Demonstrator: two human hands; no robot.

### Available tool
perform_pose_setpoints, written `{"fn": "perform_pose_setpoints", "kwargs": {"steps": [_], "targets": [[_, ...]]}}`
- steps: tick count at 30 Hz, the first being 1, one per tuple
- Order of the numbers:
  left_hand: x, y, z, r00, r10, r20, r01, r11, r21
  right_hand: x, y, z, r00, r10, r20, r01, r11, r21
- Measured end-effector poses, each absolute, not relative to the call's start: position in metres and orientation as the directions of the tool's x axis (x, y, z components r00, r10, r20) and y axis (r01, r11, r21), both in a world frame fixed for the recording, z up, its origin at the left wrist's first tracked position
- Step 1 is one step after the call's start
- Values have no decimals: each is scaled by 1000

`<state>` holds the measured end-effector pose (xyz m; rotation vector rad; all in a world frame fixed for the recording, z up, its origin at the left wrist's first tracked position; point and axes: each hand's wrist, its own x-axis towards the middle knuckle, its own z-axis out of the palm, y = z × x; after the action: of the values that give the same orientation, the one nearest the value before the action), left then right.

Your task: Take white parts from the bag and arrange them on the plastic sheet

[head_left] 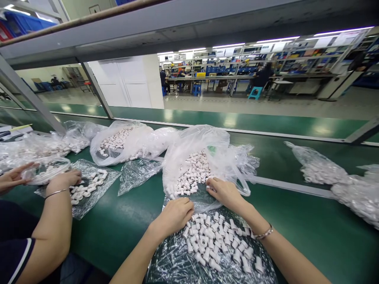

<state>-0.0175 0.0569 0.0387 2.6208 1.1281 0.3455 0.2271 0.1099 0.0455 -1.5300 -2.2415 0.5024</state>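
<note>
A milky plastic bag lies on the bench in front of me, its mouth facing me, with many small white plastic pipe fittings inside. My left hand has its fingers curled on the near left edge of the bag's mouth. At the right edge, my right hand is closed on the plastic, a bracelet on its wrist. Just below both hands, a heap of white fittings is spread over a clear plastic sheet or bag. The fingertips are partly hidden.
To the left, a co-worker's hands handle fittings on another clear sheet. More bags of fittings line the back left, and filled clear bags lie at right. A shelf beam crosses above the green bench.
</note>
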Motion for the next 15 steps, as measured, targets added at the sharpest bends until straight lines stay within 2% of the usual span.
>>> {"fn": "perform_pose_setpoints", "kwargs": {"steps": [2,3,5,6,8,15], "targets": [[-17,57,40,669,735,115,672,-663,328,227,111,49,-330,940,89,758,319,-569],[-17,56,40,669,734,116,673,-665,325,228,112,52,-327,944,51,678,271,-683],[-17,56,41,671,732,115,673,-667,320,229,113,57,-345,936,-67,385,75,-920],[-17,56,41,671,732,116,672,-667,321,230,114,59,-366,922,-123,221,-42,-974],[-18,56,41,670,733,116,671,-665,327,230,114,62,-398,900,-180,21,-187,-982],[-18,56,40,670,735,105,679,-663,315,217,110,64,-379,915,-140,-120,-198,-973]]}}
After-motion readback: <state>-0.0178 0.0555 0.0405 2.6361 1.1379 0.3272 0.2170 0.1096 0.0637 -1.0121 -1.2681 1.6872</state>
